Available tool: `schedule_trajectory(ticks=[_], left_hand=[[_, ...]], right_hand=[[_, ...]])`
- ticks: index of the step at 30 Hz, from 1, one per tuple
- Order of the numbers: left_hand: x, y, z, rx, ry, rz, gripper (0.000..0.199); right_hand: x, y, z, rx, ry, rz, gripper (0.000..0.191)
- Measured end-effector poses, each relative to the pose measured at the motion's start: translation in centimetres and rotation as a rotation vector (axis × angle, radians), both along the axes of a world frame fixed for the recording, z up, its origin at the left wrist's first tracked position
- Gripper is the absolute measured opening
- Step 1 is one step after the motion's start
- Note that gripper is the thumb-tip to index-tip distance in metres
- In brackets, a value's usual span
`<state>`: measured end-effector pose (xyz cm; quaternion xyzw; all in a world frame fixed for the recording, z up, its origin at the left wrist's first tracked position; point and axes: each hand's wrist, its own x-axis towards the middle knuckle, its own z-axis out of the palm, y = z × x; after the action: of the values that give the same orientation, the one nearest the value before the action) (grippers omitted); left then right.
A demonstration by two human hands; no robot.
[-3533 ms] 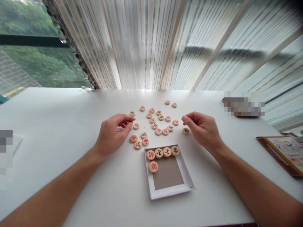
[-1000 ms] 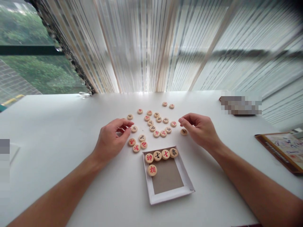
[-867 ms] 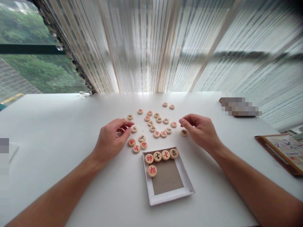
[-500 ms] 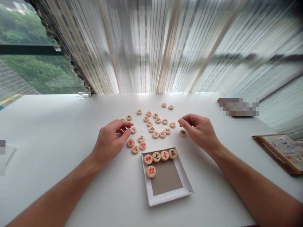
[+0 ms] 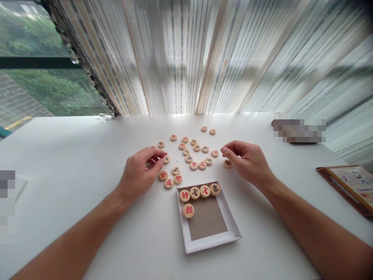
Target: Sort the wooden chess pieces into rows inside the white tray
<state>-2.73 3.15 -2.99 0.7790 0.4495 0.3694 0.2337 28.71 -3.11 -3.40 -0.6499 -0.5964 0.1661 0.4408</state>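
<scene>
The box (image 5: 212, 240) is white, shallow and open-topped with a brown floor, turned slightly askew. In it sit five round pale-wood discs (image 5: 188, 210), characters up: four in a row along the far wall, red, black, red, black, and a red one below at the left. The loose discs (image 5: 202, 165) lie flat beyond the box, red and black mixed, two reds farthest off, a black one apart at right.

Striped curtain (image 5: 180, 58) behind far edge of white table (image 5: 64, 155); dark trim (image 5: 85, 68) down curtain's left side; beyond window (image 5: 37, 62) at left, green trees (image 5: 49, 87), grey brickwork (image 5: 19, 95); brown-edged flat item (image 5: 346, 184) at right; pixelated object (image 5: 300, 131) farther back
</scene>
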Motion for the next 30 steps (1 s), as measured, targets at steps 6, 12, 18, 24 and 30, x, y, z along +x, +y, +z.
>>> schedule_trajectory(ticks=[6,12,18,24,30], left_hand=[[0.11,-0.2,0.02,0.003,0.004,0.002,0.019],[0.13,-0.27,0.09,0.005,0.013,-0.003,0.019],[0.09,-0.2,0.03,0.009,0.018,-0.012,0.018],[0.2,-0.27,0.05,0.007,0.016,-0.025,0.016],[0.19,-0.28,0.09,0.012,0.03,-0.028,0.015]], right_hand=[[-0.09,-0.03,-0.02,-0.04,0.005,0.017,0.029],[-0.16,-0.06,0.14,-0.043,-0.009,0.023,0.029],[-0.34,-0.11,0.2,-0.063,0.006,0.026,0.03],[-0.23,-0.12,0.21,-0.057,-0.044,0.044,0.032],[-0.43,-0.11,0.27,-0.046,-0.047,0.043,0.031]])
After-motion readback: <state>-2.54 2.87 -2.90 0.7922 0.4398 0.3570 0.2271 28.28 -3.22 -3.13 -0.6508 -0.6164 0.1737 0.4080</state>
